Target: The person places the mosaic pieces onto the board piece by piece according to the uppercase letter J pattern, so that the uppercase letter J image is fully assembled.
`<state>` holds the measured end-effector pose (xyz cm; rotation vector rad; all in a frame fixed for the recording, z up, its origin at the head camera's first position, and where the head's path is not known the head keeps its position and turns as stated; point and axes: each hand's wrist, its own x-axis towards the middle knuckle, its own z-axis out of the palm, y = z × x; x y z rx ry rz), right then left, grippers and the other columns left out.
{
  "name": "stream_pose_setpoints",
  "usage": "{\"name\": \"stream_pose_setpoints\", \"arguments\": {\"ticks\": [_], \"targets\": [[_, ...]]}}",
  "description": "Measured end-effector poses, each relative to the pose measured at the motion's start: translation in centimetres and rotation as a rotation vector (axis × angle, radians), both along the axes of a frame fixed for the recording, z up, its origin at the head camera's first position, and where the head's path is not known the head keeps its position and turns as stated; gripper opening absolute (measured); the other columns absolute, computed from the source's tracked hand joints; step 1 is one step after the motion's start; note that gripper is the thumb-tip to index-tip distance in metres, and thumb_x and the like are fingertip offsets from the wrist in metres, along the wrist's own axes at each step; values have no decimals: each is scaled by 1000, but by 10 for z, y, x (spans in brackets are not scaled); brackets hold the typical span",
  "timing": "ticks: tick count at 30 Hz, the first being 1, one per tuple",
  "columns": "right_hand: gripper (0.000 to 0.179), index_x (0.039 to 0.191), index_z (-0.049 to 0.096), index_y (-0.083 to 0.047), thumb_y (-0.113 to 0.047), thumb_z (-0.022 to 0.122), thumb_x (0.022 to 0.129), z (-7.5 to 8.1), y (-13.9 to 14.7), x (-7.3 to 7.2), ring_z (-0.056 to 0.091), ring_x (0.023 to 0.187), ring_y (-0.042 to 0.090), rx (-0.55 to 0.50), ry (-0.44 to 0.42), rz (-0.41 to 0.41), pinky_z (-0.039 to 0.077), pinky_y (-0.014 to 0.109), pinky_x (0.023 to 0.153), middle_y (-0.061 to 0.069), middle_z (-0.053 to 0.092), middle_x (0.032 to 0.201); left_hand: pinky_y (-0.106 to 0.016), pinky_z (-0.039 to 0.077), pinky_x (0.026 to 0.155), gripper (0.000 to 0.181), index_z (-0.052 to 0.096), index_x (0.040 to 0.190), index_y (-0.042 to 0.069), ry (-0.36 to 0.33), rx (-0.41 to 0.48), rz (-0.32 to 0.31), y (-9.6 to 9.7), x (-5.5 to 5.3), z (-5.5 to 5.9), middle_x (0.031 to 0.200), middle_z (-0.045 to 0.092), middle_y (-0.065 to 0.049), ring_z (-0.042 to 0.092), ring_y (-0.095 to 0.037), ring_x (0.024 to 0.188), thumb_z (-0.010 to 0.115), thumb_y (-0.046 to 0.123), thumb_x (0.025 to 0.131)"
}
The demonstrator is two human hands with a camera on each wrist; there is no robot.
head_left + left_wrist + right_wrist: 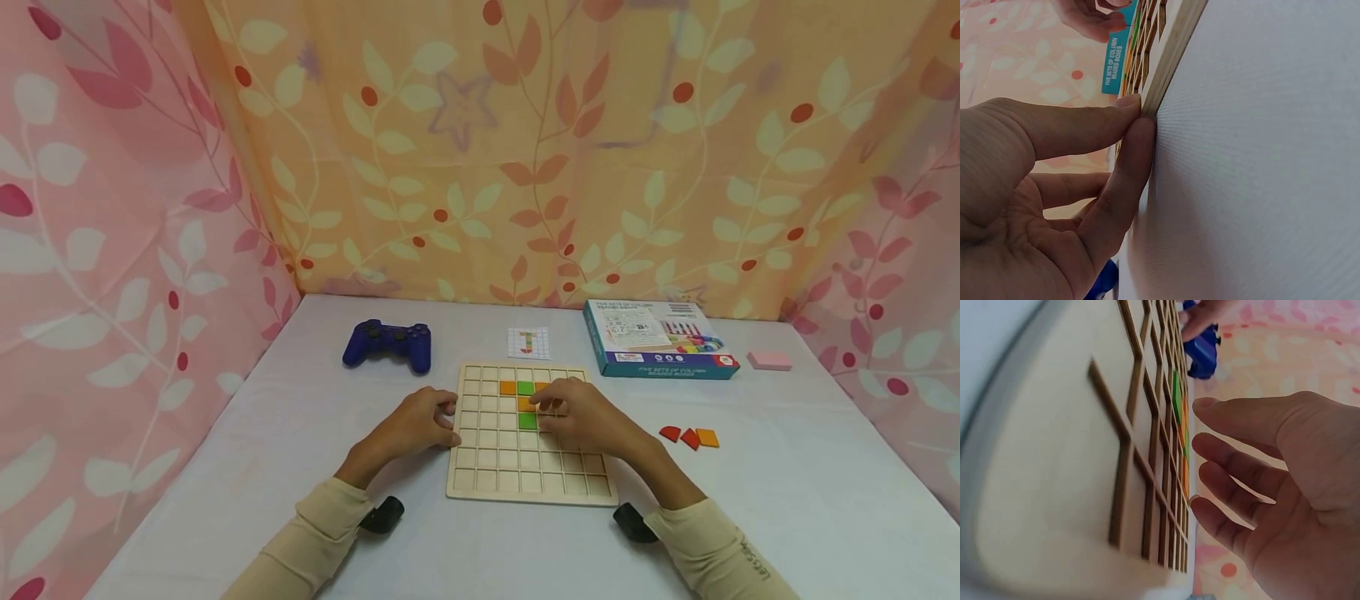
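Observation:
A pale wooden grid board (pixel 498 482) lies on the table, several orange and green square tiles (pixel 528 421) set in its cells. My left hand (pixel 415 421) is at the board's left edge, where thumb and index finger (pixel 1138 140) pinch the rim. Over the board's right half is my right hand (pixel 581 417), its fingertips close beside the tiles and covering part of an orange one. In the right wrist view the right hand's fingers (pixel 1229 447) are spread and relaxed, with nothing between them.
Two red wedge pieces (pixel 670 433) and an orange square (pixel 707 437) lie right of the board. A small pattern card (pixel 528 342) sits behind it. Farther back are a blue game controller (pixel 387 342), a boxed set (pixel 660 340) and a pink block (pixel 769 360). Patterned curtains surround the table.

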<state>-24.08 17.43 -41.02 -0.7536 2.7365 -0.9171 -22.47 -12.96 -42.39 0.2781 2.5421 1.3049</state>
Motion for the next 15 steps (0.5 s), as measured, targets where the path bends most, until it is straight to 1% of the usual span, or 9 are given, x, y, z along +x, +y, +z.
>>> {"name": "stream_pose_setpoints", "arguments": {"ticks": [4,7,9,15], "targets": [[31,128,76,-11,-17,77,98,4,12,-1,58,105,23,-4,-11,-43,53,38,90,1,69,108,-30,62,78,73,56,146,-9,-5,-7,3,0,0,0,119,64,-10,70,-15,96,89,-1,82],[33,129,75,-8,-17,76,98,8,24,-1,59,107,26,-8,3,-72,53,41,92,4,71,112,-30,62,77,73,56,146,-9,-4,-8,3,0,1,1,119,63,-11,70,-15,96,89,-1,82],[34,130,75,-8,-18,76,98,9,34,-1,59,109,27,0,12,-103,54,43,93,5,71,115,-30,62,76,73,56,146,-9,0,-7,2,0,1,1,119,63,-11,70,-15,96,89,-1,82],[36,131,74,-9,-21,77,97,13,72,5,61,115,29,37,32,-161,57,50,95,6,72,120,-30,62,77,73,57,146,-9,6,-11,-1,0,-1,-1,120,64,-10,70,-15,96,89,0,81]]}}
